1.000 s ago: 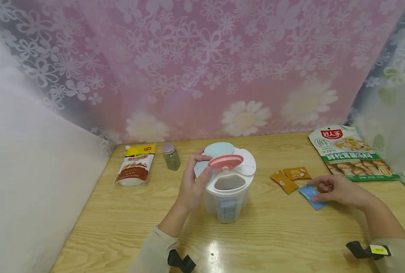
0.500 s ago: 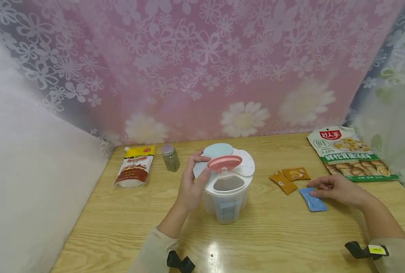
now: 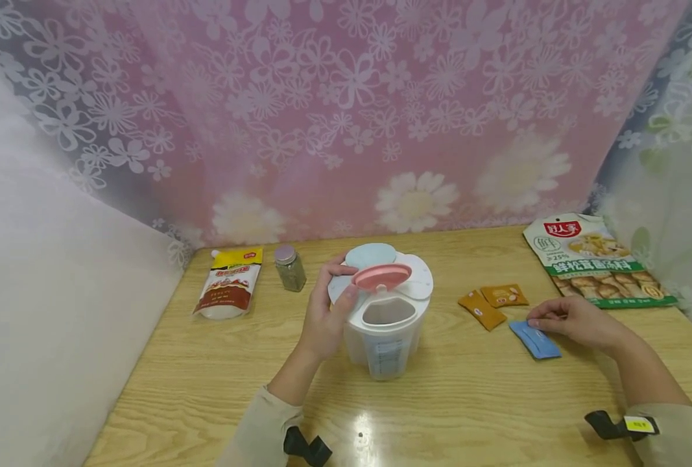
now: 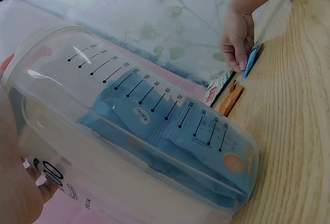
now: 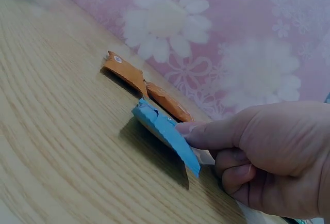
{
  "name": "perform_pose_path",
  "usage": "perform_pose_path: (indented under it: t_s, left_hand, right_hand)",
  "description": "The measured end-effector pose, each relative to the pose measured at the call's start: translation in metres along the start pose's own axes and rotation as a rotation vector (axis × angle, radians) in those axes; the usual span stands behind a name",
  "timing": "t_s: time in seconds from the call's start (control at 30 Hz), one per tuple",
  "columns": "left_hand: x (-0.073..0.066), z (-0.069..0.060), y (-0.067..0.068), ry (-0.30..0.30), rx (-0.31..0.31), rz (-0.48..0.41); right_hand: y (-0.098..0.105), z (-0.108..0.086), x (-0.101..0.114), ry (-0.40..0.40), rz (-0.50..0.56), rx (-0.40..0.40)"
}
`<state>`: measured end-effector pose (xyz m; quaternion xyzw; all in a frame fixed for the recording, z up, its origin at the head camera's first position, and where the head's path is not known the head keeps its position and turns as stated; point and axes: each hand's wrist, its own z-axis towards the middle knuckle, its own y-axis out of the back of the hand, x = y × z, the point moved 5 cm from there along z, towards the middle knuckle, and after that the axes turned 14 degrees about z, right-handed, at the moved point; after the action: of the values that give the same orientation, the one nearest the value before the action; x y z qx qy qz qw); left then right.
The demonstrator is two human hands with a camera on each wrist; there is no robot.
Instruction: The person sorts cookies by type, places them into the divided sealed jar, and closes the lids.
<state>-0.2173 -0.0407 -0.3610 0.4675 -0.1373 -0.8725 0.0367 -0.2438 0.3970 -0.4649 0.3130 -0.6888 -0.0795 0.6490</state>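
Note:
My left hand (image 3: 327, 318) grips the side of a clear storage container (image 3: 388, 357) with a white lid, thumb near its raised pink flap (image 3: 382, 277). Below the flap an opening shows. Through the clear wall in the left wrist view, blue sachets (image 4: 149, 110) lie inside, beside printed scale marks. My right hand (image 3: 582, 324) pinches the edge of a blue sachet (image 5: 167, 133) between thumb and fingers. That sachet stands tilted, a shadow under it on the table; whether it still touches the wood I cannot tell. Two orange sachets (image 3: 482, 310) (image 3: 504, 296) lie just left of it.
A white-and-green food pouch (image 3: 599, 263) lies at the back right. At the back left are a spouted pouch (image 3: 229, 284) with a yellow top and a small jar (image 3: 290, 269) with a purplish lid. A floral curtain (image 3: 346, 130) hangs behind the wooden table (image 3: 217, 376).
My right thumb and fingers have drawn back to the blue sachet's upper right edge and now pinch it there. The left hand and the container hold still.

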Motion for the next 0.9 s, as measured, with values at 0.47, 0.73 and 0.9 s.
perform_pose_path:
  t_s: [0.47, 0.73, 0.9]
  left_hand:
    - [0.001, -0.001, 0.001, -0.001, 0.002, 0.006]
    - [0.0, -0.001, 0.0, -0.015, 0.004, 0.007]
    - [0.0, 0.0, 0.001, -0.02, 0.002, 0.015]
  right_hand:
    - [0.001, -0.005, 0.006, 0.112, 0.24, 0.258]
    - [0.0, -0.021, 0.043, 0.184, 0.299, 0.285]
    - [0.002, -0.023, 0.07, 0.27, 0.314, 0.231]
